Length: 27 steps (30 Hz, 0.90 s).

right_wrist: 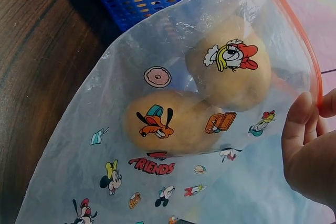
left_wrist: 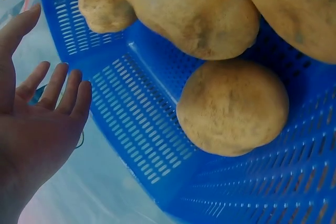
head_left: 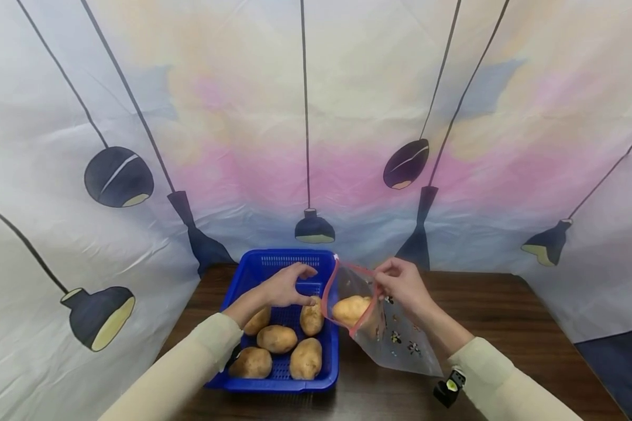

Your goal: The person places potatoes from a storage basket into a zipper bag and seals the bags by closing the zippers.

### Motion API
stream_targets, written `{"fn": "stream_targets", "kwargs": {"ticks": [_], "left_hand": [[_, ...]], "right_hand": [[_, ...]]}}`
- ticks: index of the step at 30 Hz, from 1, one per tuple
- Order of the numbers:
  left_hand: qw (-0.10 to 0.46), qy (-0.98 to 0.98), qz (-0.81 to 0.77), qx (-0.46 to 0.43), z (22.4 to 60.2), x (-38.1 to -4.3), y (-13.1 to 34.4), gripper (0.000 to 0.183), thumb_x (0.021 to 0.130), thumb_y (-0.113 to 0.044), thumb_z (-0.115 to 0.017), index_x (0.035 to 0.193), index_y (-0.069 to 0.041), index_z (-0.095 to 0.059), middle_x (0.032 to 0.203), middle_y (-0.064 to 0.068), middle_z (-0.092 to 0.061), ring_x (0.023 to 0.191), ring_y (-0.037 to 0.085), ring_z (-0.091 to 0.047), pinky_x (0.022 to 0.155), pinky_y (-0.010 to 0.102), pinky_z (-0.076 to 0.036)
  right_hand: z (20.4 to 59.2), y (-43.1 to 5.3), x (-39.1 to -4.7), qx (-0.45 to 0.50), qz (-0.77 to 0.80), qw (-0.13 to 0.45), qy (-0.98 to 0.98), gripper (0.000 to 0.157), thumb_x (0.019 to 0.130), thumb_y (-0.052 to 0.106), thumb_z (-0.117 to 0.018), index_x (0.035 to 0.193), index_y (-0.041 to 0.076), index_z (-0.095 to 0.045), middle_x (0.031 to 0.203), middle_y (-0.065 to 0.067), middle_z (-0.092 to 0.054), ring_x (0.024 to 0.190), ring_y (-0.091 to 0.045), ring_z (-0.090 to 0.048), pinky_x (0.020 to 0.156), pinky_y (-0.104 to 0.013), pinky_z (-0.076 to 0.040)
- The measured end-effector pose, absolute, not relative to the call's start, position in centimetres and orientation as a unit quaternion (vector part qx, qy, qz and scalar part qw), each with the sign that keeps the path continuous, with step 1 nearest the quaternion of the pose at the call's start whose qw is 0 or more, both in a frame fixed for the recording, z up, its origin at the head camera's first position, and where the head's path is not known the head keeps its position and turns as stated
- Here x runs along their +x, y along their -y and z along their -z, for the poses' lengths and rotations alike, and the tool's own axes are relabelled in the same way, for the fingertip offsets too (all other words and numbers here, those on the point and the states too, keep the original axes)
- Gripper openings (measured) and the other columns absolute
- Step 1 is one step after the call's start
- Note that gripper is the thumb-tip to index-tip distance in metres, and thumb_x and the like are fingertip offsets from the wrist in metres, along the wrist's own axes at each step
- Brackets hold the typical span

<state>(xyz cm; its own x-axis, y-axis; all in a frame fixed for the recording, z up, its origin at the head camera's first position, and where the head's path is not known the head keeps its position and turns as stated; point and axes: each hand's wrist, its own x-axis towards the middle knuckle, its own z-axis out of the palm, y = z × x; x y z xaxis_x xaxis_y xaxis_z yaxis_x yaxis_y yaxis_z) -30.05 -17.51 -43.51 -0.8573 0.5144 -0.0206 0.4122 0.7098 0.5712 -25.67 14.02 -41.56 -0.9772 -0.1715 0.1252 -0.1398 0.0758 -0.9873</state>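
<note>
At lower centre of the head view, the left hand (head_left: 286, 287) is hovering, thumb and fingers spread, over a blue perforated plastic basket (head_left: 281, 385) of oval brown potatoes (head_left: 277, 339), its wrist partly hiding one. Rightward, the right hand (head_left: 404, 285) is pinching the red-edged mouth of a clear cartoon-printed plastic bag (head_left: 404, 358) containing two yellowish potatoes (head_left: 350, 310).
</note>
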Motion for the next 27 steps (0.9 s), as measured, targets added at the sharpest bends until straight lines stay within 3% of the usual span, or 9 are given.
{"fn": "stream_targets", "kwargs": {"ticks": [9, 16, 27], "left_hand": [[0.127, -0.918, -0.279, 0.251, 45.7, -30.3, 17.1, 0.073, 0.088, -0.026, -0.090, 0.147, -0.001, -0.056, 0.145, 0.016, -0.058, 0.136, 0.035, -0.055, 0.113, 0.053, -0.045], [0.133, -0.928, -0.256, 0.237, 46.6, -30.0, 16.9, 0.073, 0.086, -0.030, -0.090, 0.146, -0.002, -0.058, 0.142, 0.015, -0.060, 0.133, 0.033, -0.057, 0.112, 0.051, -0.047], [0.152, -0.920, -0.271, 0.240, 47.1, -29.8, 17.0, 0.053, 0.089, -0.032, -0.088, 0.131, -0.009, -0.065, 0.124, 0.005, -0.066, 0.115, 0.024, -0.064, 0.099, 0.046, -0.053]], "right_hand": [[41.6, -14.3, -25.8, -0.100, 0.673, 0.011, -0.733, 0.010, 0.102, -0.001, -0.061, 0.104, -0.011, -0.064, 0.079, -0.015, -0.067, 0.065, -0.021, -0.064, 0.060, -0.035, -0.059], [41.9, -14.4, -26.0, -0.102, 0.669, 0.012, -0.737, 0.011, 0.103, -0.001, -0.061, 0.105, -0.011, -0.063, 0.079, -0.015, -0.067, 0.065, -0.021, -0.064, 0.063, -0.041, -0.061], [42.1, -14.5, -26.0, -0.106, 0.675, 0.014, -0.730, 0.012, 0.103, -0.001, -0.061, 0.106, -0.012, -0.062, 0.079, -0.014, -0.067, 0.065, -0.021, -0.064, 0.064, -0.044, -0.061]]}}
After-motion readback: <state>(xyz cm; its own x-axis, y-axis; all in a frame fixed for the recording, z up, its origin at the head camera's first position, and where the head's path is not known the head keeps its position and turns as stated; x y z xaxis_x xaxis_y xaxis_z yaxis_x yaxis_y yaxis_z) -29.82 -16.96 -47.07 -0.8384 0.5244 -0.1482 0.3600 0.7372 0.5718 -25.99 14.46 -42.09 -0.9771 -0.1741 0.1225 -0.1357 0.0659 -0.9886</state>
